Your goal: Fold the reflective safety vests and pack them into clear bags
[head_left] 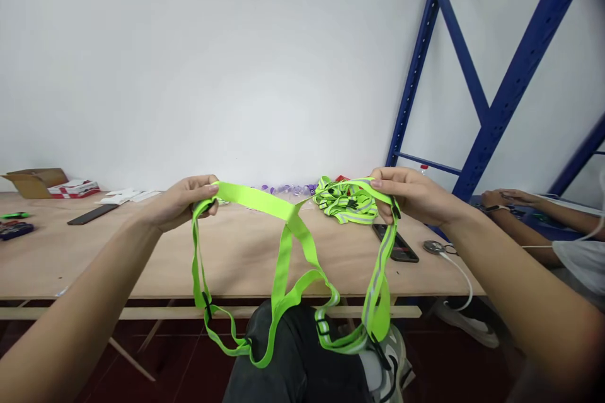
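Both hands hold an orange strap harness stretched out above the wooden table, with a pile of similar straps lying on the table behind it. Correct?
Not quite. In the head view the strap harness held by the left hand and right hand is neon green, not orange. The rest holds: wooden table, pile of straps behind.

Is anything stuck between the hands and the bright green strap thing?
No. The left hand and the right hand each pinch the green reflective strap harness directly. Its loops hang free in front of the wooden table, nothing between.

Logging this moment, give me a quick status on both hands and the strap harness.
Left hand and right hand shut on neon green reflective strap harness, stretched above plywood table. Loops hang over knee. Nothing between hands.
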A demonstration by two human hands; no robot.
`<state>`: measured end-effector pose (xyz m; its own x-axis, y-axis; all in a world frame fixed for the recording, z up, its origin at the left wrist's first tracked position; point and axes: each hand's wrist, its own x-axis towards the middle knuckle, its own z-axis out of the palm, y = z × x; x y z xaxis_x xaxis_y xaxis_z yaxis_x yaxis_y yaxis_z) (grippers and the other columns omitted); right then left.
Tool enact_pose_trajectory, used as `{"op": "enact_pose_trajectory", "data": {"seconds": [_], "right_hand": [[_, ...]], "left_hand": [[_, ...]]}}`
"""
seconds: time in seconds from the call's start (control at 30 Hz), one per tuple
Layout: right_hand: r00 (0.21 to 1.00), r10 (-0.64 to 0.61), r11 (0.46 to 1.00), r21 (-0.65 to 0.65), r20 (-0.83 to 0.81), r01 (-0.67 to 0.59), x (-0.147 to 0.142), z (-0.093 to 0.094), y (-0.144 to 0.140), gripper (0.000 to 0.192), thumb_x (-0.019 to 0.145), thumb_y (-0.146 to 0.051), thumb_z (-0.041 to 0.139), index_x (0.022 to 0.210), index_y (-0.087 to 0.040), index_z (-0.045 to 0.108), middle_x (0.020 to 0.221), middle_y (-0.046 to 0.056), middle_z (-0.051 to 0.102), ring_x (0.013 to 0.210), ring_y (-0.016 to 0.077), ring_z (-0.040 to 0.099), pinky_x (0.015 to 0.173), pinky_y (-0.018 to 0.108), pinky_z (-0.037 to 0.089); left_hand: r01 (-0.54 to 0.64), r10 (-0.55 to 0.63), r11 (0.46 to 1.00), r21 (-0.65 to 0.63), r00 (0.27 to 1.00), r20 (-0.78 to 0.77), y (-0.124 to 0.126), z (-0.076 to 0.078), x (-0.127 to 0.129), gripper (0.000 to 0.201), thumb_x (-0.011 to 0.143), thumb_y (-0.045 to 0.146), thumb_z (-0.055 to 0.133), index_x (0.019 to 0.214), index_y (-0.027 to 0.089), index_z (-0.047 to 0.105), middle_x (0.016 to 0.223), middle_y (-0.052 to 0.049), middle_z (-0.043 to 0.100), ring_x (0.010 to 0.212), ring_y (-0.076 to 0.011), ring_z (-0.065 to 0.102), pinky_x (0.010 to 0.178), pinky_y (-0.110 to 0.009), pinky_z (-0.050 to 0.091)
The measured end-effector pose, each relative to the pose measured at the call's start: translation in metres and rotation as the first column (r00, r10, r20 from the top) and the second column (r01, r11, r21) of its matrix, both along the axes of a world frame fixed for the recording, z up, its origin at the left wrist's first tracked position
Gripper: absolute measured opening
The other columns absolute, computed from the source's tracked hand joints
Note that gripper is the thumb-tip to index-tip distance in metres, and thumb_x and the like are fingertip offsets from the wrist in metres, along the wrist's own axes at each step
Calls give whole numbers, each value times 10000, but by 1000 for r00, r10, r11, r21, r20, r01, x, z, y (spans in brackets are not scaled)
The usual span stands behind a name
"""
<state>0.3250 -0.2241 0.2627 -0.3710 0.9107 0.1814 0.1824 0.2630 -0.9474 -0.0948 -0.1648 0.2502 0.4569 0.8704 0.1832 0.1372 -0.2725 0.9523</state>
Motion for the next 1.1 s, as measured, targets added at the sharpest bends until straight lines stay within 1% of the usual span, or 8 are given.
{"op": "enact_pose_trajectory", "data": {"seconds": [0.27, 0.47, 0.57, 0.7, 0.77, 0.87, 0.97, 1.1], "right_hand": [[996, -47, 999, 15, -80, 49, -10, -12, -3, 368, 784, -510, 763, 730, -210, 557, 483, -25, 593, 388, 134, 552, 424, 263, 443], [996, -32, 999, 15, -78, 33, -13, -22, -1, 345, 785, -486, 778, 716, -210, 584, 499, -21, 580, 411, 125, 550, 419, 258, 466], [994, -17, 1000, 21, -108, 20, -24, -20, -3, 347, 770, -492, 789, 726, -214, 586, 499, -23, 576, 409, 132, 545, 420, 275, 482], [974, -40, 994, 88, -223, 61, -37, -7, 0, 371, 738, -489, 817, 730, -213, 568, 484, -31, 566, 405, 130, 542, 408, 261, 465], [954, -79, 985, 123, -288, 119, -42, 2, 4, 349, 743, -468, 815, 747, -212, 578, 502, -27, 583, 433, 133, 565, 435, 260, 483], [936, -100, 974, 160, -336, 161, -49, 16, 13, 277, 779, -424, 782, 807, -208, 610, 616, 1, 655, 518, 149, 627, 502, 278, 529], [943, -48, 969, 213, -329, 124, -57, 31, 20, 224, 799, -363, 737, 917, -194, 650, 793, 35, 721, 633, 169, 684, 576, 298, 562], [963, 28, 956, 288, -266, 52, -66, 50, 27, 383, 773, -285, 723, 1137, -192, 645, 1013, 50, 744, 772, 184, 716, 716, 337, 592]], "left_hand": [[191, -218, 973, -130, 945, -243, -27, -5, -6, 384, 779, 514, 737, 668, 162, 630, 517, -54, 663, 355, -84, 439, 343, -177, 290], [394, -493, 833, -388, 847, -199, -75, -13, 9, 298, 823, 493, 713, 807, 213, 615, 570, -32, 703, 284, -110, 478, 297, -197, 332], [382, -410, 893, -240, 909, -79, -78, -11, 27, 321, 853, 506, 687, 824, 202, 588, 600, -27, 712, 285, -99, 491, 285, -181, 341], [190, -196, 980, 52, 954, 227, -60, 8, 55, 317, 868, 469, 689, 877, 175, 570, 586, 2, 675, 315, -76, 509, 299, -150, 346], [114, -144, 988, 108, 928, 345, -49, 20, 70, 279, 869, 412, 695, 925, 165, 578, 640, 7, 668, 372, -67, 541, 341, -148, 388], [102, -165, 981, 165, 890, 425, -36, 35, 89, 257, 857, 338, 703, 996, 153, 591, 777, -5, 662, 480, -59, 581, 442, -164, 470], [141, -235, 960, 242, 876, 422, -23, 46, 101, 295, 837, 268, 719, 1069, 143, 588, 920, -31, 669, 588, -74, 627, 550, -205, 540], [85, -210, 942, 324, 903, 374, -6, 59, 107, 346, 850, 240, 713, 1148, 134, 573, 1062, -74, 695, 712, -134, 708, 674, -281, 599]]}}
